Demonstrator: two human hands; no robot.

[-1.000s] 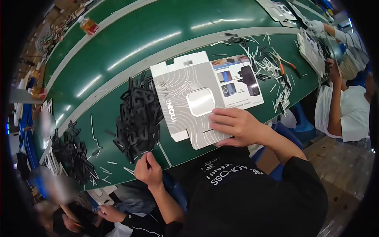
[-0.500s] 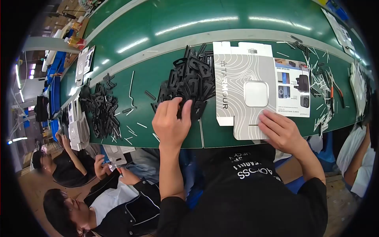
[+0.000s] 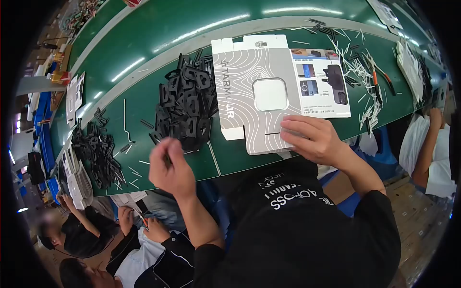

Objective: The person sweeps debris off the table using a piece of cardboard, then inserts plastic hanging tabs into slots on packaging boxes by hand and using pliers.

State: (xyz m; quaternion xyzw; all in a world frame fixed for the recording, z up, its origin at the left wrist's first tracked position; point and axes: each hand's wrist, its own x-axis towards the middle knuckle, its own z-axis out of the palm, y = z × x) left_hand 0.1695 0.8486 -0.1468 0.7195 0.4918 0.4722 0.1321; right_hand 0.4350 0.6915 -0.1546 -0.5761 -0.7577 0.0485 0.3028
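My left hand (image 3: 172,168) is just off the near side of a heap of black plastic hooks or clips (image 3: 185,103). Its fingers are curled in toward the thumb and blurred; whatever they hold, if anything, is hidden. With my right hand (image 3: 314,139) I grip the near edge of a flat, unfolded cardboard box (image 3: 240,72), fingers on top and thumb out of sight. The box is grey with white wavy lines, large lettering and a rounded square window. A printed panel (image 3: 324,84) with product pictures extends to its right.
Orange-handled pliers (image 3: 374,77) lie among white sticks (image 3: 355,65) on the right of the green table (image 3: 192,165). Another heap of black parts (image 3: 98,153) and stacked flat boxes (image 3: 79,180) are at left. Co-workers sit at lower left; another person's arm (image 3: 430,144) shows at right.
My left hand has drawn back from the black heap toward me, its fingers curling in. My right hand stays on the box's edge. The whole view has shifted and turned slightly.
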